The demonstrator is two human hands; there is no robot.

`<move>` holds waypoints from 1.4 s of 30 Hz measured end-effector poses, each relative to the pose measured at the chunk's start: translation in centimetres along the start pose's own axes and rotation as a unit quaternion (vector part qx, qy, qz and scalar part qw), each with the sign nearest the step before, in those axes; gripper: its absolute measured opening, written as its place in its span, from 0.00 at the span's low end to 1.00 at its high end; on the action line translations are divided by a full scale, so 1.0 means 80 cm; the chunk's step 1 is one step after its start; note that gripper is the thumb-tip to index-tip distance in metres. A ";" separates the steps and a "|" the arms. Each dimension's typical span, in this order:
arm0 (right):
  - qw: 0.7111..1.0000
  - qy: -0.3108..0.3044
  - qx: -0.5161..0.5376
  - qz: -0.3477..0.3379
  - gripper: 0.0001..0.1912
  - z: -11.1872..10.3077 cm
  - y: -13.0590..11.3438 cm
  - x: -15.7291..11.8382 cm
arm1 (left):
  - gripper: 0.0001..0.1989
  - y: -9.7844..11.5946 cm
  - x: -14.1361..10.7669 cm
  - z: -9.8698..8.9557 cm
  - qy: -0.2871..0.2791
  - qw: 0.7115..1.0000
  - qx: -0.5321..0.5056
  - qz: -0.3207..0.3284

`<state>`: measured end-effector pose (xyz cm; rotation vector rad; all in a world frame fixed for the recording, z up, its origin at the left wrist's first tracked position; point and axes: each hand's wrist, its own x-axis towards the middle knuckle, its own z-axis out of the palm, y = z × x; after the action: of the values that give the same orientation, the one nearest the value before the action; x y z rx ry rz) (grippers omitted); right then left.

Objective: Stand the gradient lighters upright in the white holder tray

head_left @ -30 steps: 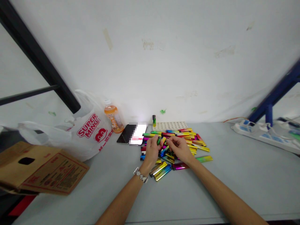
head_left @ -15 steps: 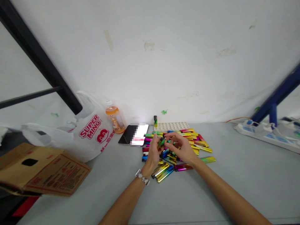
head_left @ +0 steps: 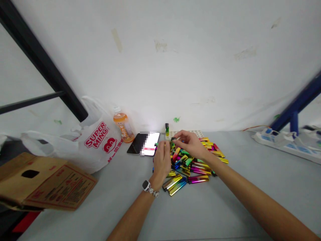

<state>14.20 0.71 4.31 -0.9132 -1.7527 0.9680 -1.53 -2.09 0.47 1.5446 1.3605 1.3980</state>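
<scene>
A green-gold lighter with a dark head (head_left: 173,140) is upright between my two hands. My right hand (head_left: 190,144) pinches it near the top with thumb and fingers. Close beside it, my left hand (head_left: 162,159) is closed, its fingers curled; what it grips, if anything, is hidden. Below and right of both hands lies a loose pile of shiny multicoloured lighters (head_left: 200,170). Behind the hands, a single lighter (head_left: 167,130) stands upright at the left end of a white studded plate (head_left: 198,134), partly covered by my right hand.
Left of the hands lies a tablet (head_left: 135,144) with a lit screen. An orange drink bottle (head_left: 124,127), a white plastic bag (head_left: 92,157) and a cardboard box (head_left: 60,182) stand further left. A white power strip (head_left: 283,142) lies at the right, against the wall.
My right hand has moved up and back towards the studded plate, with the lighter now upright. My left hand has turned and its fingers have curled closed. Several lighters at the pile's right show more.
</scene>
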 end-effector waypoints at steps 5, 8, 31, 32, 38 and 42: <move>0.995 0.019 -0.085 -0.045 0.12 -0.010 0.021 0.053 | 0.14 0.001 0.016 -0.029 -0.011 0.974 0.220 0.059; 0.982 0.001 -0.170 -0.081 0.08 -0.009 0.041 0.077 | 0.13 -0.001 0.020 -0.036 -0.034 0.951 0.298 0.070; 0.856 -0.041 -0.511 -0.067 0.22 0.011 0.046 0.075 | 0.10 -0.007 0.013 -0.025 -0.099 0.927 0.353 0.082; 0.853 -0.048 -0.515 -0.064 0.23 0.010 0.045 0.072 | 0.10 -0.007 0.013 -0.025 -0.096 0.926 0.355 0.086; 0.860 -0.050 -0.505 -0.055 0.28 0.002 0.041 0.056 | 0.09 -0.011 0.014 -0.027 -0.095 0.925 0.359 0.085; 0.862 -0.038 -0.504 -0.046 0.18 -0.002 0.041 0.046 | 0.11 -0.011 0.017 -0.029 -0.088 0.919 0.376 0.082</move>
<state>13.76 5.41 2.75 -1.4004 -2.3643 -0.0729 -4.17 -0.94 0.57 2.2494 1.7970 0.8079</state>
